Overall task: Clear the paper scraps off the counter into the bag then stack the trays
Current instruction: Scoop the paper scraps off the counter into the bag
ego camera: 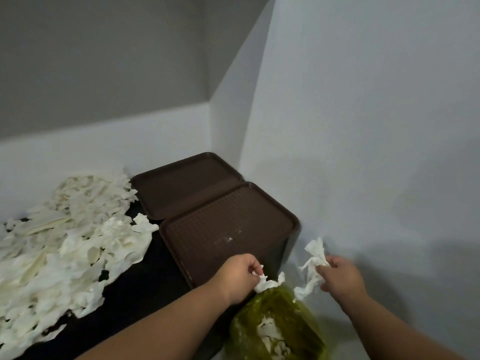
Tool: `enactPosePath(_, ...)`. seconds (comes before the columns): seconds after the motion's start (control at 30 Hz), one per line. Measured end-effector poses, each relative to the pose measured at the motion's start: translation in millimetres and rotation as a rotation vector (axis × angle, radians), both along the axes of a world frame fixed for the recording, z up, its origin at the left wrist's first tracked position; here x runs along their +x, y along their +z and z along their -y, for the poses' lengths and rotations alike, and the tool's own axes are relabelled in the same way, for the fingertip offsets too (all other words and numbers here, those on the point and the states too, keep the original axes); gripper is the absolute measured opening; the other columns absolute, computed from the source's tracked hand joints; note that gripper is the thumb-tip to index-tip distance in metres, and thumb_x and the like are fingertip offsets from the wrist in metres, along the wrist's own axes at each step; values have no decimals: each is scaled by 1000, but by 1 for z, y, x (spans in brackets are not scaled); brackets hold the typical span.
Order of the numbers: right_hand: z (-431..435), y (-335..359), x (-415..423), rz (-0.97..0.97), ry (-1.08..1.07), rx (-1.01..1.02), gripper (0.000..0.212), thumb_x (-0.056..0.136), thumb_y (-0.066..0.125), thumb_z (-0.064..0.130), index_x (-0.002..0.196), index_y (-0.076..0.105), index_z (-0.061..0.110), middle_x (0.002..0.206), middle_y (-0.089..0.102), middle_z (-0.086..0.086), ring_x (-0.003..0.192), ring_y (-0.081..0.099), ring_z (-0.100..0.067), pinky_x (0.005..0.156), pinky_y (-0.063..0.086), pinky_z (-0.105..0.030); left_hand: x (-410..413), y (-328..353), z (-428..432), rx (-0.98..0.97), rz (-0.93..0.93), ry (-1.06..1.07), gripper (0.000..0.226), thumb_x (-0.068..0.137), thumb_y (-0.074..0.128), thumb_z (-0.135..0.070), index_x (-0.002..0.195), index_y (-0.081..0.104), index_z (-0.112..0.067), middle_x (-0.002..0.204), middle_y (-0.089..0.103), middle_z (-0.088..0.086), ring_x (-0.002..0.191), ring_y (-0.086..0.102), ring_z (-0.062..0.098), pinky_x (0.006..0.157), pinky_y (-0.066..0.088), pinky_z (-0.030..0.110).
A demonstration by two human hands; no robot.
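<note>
While left hand (240, 278) and right hand (340, 278) fingers (254, 268) pinch crumpled white paper scraps (315, 252), green bag (285, 315) below, seemingly translucent

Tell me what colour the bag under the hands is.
The bag is translucent green, with white paper scraps showing through; the head view shows it, at bottom centre.
</note>
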State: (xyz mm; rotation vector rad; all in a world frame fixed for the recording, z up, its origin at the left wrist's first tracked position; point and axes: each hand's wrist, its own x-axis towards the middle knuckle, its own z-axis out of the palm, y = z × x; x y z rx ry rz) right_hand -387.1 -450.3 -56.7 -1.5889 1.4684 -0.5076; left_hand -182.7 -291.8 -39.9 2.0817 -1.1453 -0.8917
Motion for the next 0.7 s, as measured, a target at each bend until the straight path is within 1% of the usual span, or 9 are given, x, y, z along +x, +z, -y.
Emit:
enactPosePath(0.1, 13, -19, -14, -19, 17, 65, 9, 85, 68, 10, 86, 72, 18, 76, 73, -5, 69, 70, -25, 64, 61, -41, -17, -13, 26, 37, -16, -13, 8, 90, 65, -15, 95, 70, -20, 97, 65, -8, 86, 61, 1, 74, 52, 18)
enactPosePath(0.17, 20, -31, -20, -20, 17, 112, 9, 84, 69, 10, 89, 72, 17, 79, 73, -5, 70, 71, -24, 65, 62, -42, -26, -23, 40, 75, -10, -21, 8, 92, 65, -16, 96, 69, -22, 99, 64, -10, 90, 61, 3, 79, 51, 20)
enactPosePath(0.27, 31, -43, -28, -44, 28, 149, 10, 83, 70, 9, 87, 71, 19, 79, 72, -4, 70, 70, -23, 68, 61, -43, -37, -35, 60, 118, -4, -36, 10, 94, 63, -17, 101, 68, -21, 110, 64, -8, 99, 60, 7, 84, 51, 22)
enactPosePath(0.37, 41, -51, -33, -80, 36, 167, 9, 80, 71, 11, 84, 70, 19, 75, 71, -3, 68, 70, -21, 68, 61, -41, -45, -43, 78, 139, -18, -30, 11, 95, 62, -15, 100, 68, -23, 108, 58, -14, 98, 55, 3, 79, 44, 16)
enactPosePath(0.43, 47, -57, -35, -80, 36, 196, 9, 79, 72, 13, 86, 70, 19, 77, 72, -4, 70, 70, -23, 71, 61, -45, -49, -48, 89, 158, -41, -7, 12, 93, 64, -16, 98, 67, -26, 107, 61, -11, 96, 57, 4, 80, 46, 18)
enactPosePath(0.53, 54, -66, -35, -54, 51, 249, 16, 80, 74, 15, 94, 70, 21, 89, 73, -5, 78, 71, -24, 78, 60, -48, -54, -55, 102, 179, -80, 13, 13, 92, 67, -21, 101, 66, -30, 112, 61, -8, 94, 56, 4, 79, 45, 18)
enactPosePath(0.6, 56, -70, -32, -39, 67, 294, 27, 81, 76, 21, 106, 66, 25, 101, 70, -6, 87, 69, -25, 82, 60, -47, -56, -58, 107, 187, -118, 19, 19, 92, 69, -23, 108, 64, -31, 120, 57, -8, 100, 54, 6, 80, 42, 17)
enactPosePath(0.63, 56, -71, -31, -35, 77, 313, 30, 82, 75, 23, 110, 64, 26, 105, 68, -6, 90, 68, -25, 80, 60, -43, -57, -60, 110, 192, -137, 21, 21, 92, 69, -24, 111, 64, -32, 124, 56, -8, 106, 55, 9, 83, 41, 18)
enactPosePath(0.7, 56, -72, -28, -48, 92, 341, 26, 87, 70, 22, 111, 60, 26, 105, 65, -7, 88, 66, -25, 66, 59, -34, -57, -62, 113, 197, -162, 20, 22, 92, 69, -27, 112, 64, -32, 127, 55, -8, 112, 55, 11, 86, 42, 20)
